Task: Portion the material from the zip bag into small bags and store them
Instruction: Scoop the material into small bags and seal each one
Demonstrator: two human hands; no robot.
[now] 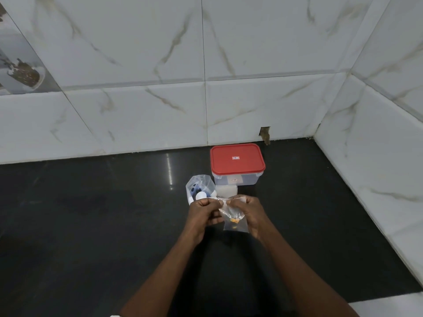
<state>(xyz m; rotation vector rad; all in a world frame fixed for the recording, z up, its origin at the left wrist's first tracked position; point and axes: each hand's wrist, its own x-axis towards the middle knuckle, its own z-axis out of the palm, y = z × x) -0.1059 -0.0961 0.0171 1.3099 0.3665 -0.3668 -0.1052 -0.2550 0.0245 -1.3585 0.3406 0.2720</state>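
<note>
Small bag [233,216] hangs between both hands above the dark counter [91,213], its mouth pinched shut-tight by left hand [206,210] and right hand [248,213] fingertips, equally near; long axis runs down, mouth up, orange bits at its bottom. Beyond sit the zip bag [200,188] and red-lidded box [238,163], toward the back wall edge

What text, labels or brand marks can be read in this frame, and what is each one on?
No text can be read here.
Small red-and-white sticker on the red lid: too blurred to read.
Small label on the front wall of the clear container under that lid: too blurred to read.
Small clear bag held by both hands: no print visible.
Clear zip bag on the counter: no readable print; blue and white items inside are indistinct.
</note>
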